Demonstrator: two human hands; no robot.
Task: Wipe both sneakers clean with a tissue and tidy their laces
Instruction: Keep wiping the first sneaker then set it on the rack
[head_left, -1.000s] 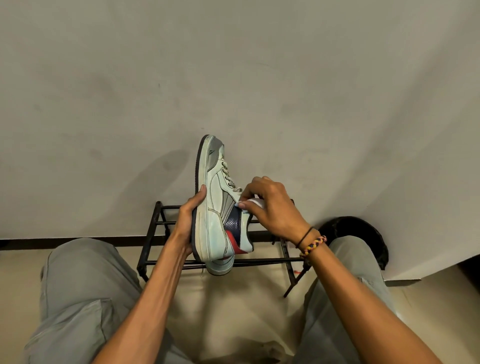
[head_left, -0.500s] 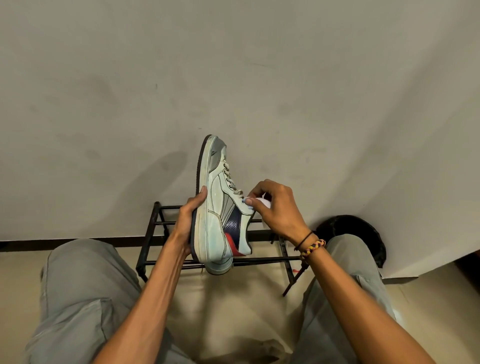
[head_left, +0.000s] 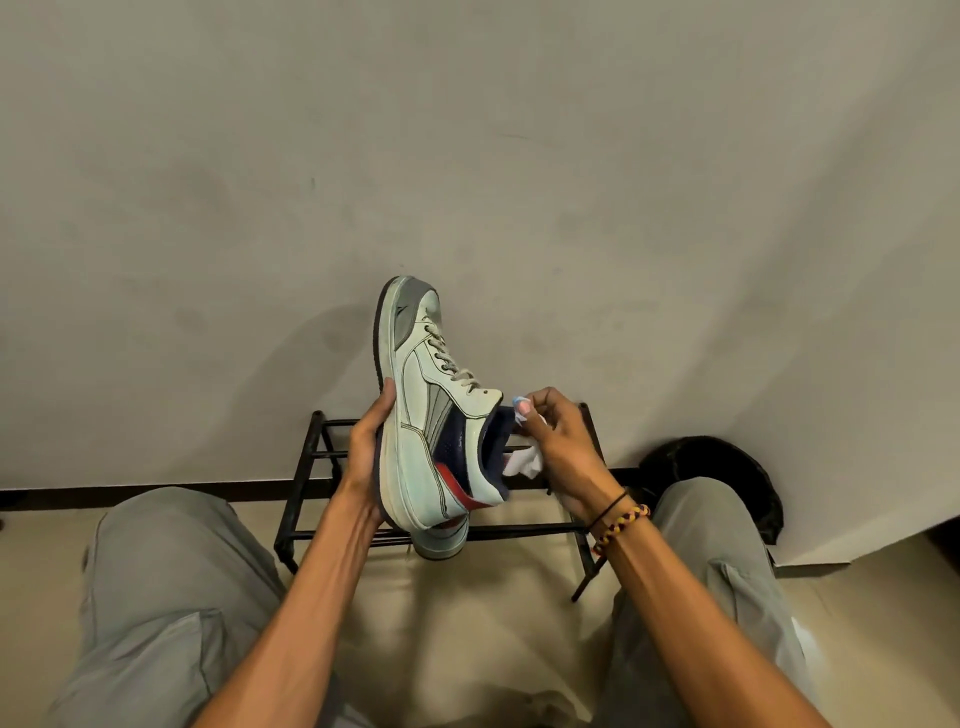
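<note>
Nearest: both forearms reach forward over the knees. Left hand (head_left: 371, 457) cups the sole of the sneaker (head_left: 436, 426), palm against the tread, thumb on the sole edge; shoe held off the floor, toe up, heel down, side panel facing the camera.

Right hand (head_left: 563, 447), just right of the shoe's collar, fingers curled, pinching a crumpled white tissue (head_left: 527, 460). Tissue sits against the dark collar lining at the shoe opening.

Step judged: wiping around the collar and heel. Advice: keep the left palm firm so the shoe does not twist; fold the tissue to a fresh face; wipe in short strokes along the rim, then down the side panel.

Above the right hand: laces (head_left: 452, 364) threaded, ends not clear.

Beyond both hands: black rack (head_left: 519, 530) on the floor, with part of another shoe (head_left: 441, 540) showing just below the held one. Wall behind.
</note>
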